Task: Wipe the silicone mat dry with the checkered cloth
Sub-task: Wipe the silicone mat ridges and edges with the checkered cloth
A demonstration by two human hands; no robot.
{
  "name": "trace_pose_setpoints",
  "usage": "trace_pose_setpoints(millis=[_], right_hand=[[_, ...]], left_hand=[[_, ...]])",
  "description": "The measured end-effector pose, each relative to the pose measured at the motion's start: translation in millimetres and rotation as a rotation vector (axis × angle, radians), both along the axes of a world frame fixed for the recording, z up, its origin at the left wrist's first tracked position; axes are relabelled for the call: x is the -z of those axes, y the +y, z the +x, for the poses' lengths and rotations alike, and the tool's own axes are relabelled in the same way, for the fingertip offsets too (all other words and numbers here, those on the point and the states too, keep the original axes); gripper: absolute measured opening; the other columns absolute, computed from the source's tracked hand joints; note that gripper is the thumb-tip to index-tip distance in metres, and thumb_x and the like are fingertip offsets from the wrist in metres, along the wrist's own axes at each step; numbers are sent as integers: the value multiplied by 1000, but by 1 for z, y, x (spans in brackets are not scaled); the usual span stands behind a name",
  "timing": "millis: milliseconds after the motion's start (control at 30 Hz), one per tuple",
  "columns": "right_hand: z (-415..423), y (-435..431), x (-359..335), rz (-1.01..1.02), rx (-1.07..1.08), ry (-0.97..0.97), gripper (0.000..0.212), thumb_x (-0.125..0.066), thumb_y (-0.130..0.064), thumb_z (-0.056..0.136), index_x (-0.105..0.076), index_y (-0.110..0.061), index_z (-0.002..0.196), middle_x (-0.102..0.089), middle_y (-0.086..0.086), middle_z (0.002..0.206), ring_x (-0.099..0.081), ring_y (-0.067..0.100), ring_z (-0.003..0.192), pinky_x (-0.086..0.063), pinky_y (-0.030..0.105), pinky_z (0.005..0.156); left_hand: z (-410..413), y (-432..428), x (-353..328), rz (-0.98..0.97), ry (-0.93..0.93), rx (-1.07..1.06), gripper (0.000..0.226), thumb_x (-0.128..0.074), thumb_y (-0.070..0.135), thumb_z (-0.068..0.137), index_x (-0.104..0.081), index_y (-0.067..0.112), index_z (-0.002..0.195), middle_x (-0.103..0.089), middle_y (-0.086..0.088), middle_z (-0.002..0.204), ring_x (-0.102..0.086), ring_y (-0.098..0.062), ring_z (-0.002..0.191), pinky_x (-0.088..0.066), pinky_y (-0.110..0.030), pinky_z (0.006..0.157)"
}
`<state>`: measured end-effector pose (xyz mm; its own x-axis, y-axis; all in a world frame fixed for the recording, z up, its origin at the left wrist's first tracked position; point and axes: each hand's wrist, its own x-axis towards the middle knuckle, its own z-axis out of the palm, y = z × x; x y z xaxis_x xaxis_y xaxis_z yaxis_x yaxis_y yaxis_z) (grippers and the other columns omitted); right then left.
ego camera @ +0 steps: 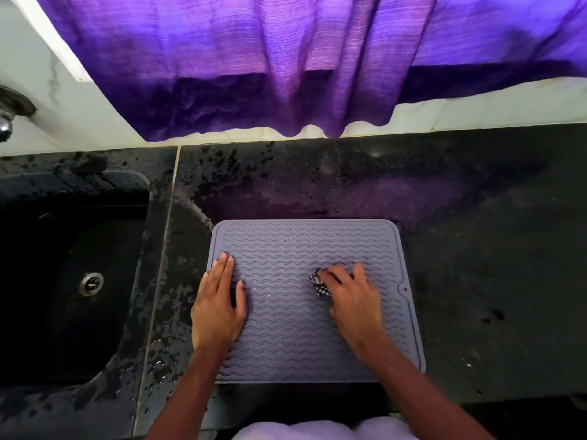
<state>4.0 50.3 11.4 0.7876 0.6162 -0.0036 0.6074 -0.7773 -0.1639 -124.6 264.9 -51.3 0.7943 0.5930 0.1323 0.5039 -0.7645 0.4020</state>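
A grey silicone mat (pixel 305 249) lies flat on the dark wet surface (pixel 476 249) beside a sink (pixel 63 281); the left hand (pixel 217 300) presses flat with straight fingers, while the right hand (pixel 352 296) fingers bunch the checkered cloth (pixel 319 285), which would dry better spread wide, following the ridges.

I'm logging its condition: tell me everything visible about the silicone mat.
The silicone mat is grey, rectangular, round-cornered, with a raised rim, wavy ridges and a holed tab on its right edge. It lies flat on the counter. The left hand rests flat on its left side; the right hand grips the checkered cloth against it.
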Motion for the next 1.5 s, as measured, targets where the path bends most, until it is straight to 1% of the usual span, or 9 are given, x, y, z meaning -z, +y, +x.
trace_pose_setpoints(millis=[500, 833, 900, 1000, 1133, 1267, 1367, 1433, 1500], right_hand=[[72, -96, -27, -222, 274, -61, 36, -74, -12, 78, -71, -28, 111, -67, -6, 104, -46, 25, 89, -40, 30, 57], [65, -90, -30, -230, 262, 132, 52, -71, -15, 82, -57, -28, 130, -56, -11, 124, -42, 19, 106, -52, 33, 68], [46, -100, -33, -250, 209, 140, 56, -77, -16, 75, -59, -27, 127, -57, -10, 119, -45, 21, 105, -53, 33, 64], [19, -121, -28, -247, 74, 147, 67, -90, -8, 40, -72, -21, 103, -64, -5, 93, -53, 26, 84, -51, 33, 45], [11, -150, -30, -297, -47, 131, 69, -88, -5, 33, -75, -27, 97, -63, -11, 82, -51, 23, 77, -49, 31, 41], [27, -156, -44, -411, -110, 331, 44, -70, -22, 77, -63, -41, 117, -59, -16, 106, -48, 16, 104, -49, 30, 69], [49, -148, -49, -253, 16, 534, 30, -64, -28, 86, -66, -44, 111, -65, -14, 104, -56, 17, 103, -52, 37, 81], [54, -136, -51, -84, 117, 420, 31, -65, -19, 86, -70, -40, 108, -69, -10, 101, -58, 23, 96, -54, 42, 77], [50, -125, -50, -130, 161, 299, 36, -63, -12, 85, -69, -37, 110, -68, -9, 104, -52, 23, 98, -54, 42, 75]], left_hand=[[1, -3, -1, 24, 9, -20, 61, -36, 41, 100, -49, 9, 150, -44, -2, 158, -43, -18, 144, -38, -43, 118], [1, -1, 5, 24, 9, -24, 61, -38, 40, 99, -47, 11, 152, -42, -1, 160, -43, -20, 145, -33, -40, 121], [0, 0, 6, 12, 10, -27, 61, -39, 41, 99, -46, 13, 152, -41, 0, 161, -43, -21, 145, -32, -41, 121], [0, 1, 7, -2, 6, -35, 61, -40, 41, 99, -46, 14, 153, -40, 1, 161, -43, -21, 146, -32, -41, 122], [0, 1, 6, 3, 3, -37, 61, -40, 41, 99, -46, 14, 153, -41, 1, 161, -43, -22, 145, -33, -42, 121], [0, 0, 6, 4, -4, -37, 60, -40, 40, 99, -47, 13, 152, -41, -1, 161, -43, -22, 145, -33, -43, 122], [0, -1, 6, -3, 1, -46, 61, -40, 41, 99, -46, 14, 153, -40, 1, 161, -43, -24, 146, -34, -43, 120], [0, 0, 5, -15, 23, -61, 62, -38, 44, 99, -43, 18, 155, -38, 4, 163, -41, -25, 147, -35, -43, 119], [-1, -1, 6, -12, 35, -57, 62, -37, 45, 99, -42, 18, 155, -37, 5, 163, -41, -25, 147, -35, -43, 119]])
